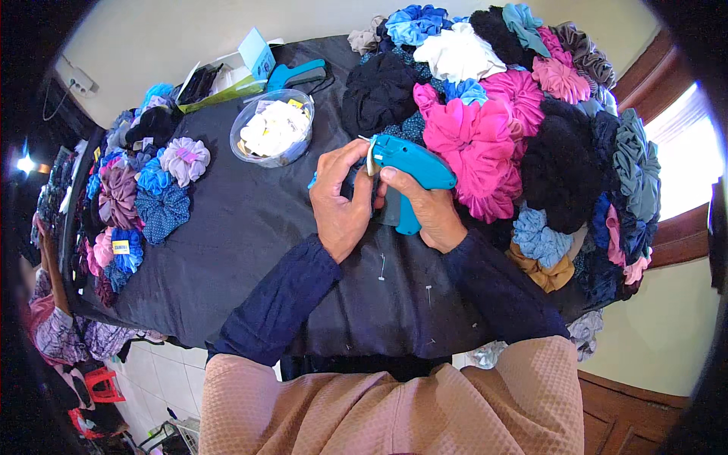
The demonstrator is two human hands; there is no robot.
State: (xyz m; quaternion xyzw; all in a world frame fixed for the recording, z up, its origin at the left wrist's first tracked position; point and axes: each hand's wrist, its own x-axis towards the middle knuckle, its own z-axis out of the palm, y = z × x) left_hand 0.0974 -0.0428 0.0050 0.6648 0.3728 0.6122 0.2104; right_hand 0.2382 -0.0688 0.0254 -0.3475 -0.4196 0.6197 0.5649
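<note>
My right hand [431, 216] is wrapped round the handle of a teal tagging gun [415, 161], its nose pointing left. At that nose, the fingers of my left hand [339, 199] close on a small cream tag [371, 161]. Bits of blue fabric show beside and under the left fingers; most of that piece is hidden. Loose clear plastic tag fasteners [382, 268] lie on the black cloth near my forearms. A clear round tub [241, 144] filled with white tags [274, 129] stands beyond my left hand.
A tall heap of scrunchies [478, 144] rises at the right, right up against the gun. More scrunchies [163, 212], some tagged, lie at the left. Behind the tub are an open box [220, 95] and another teal tagging gun [292, 73]. Another person's arm [54, 265] shows far left.
</note>
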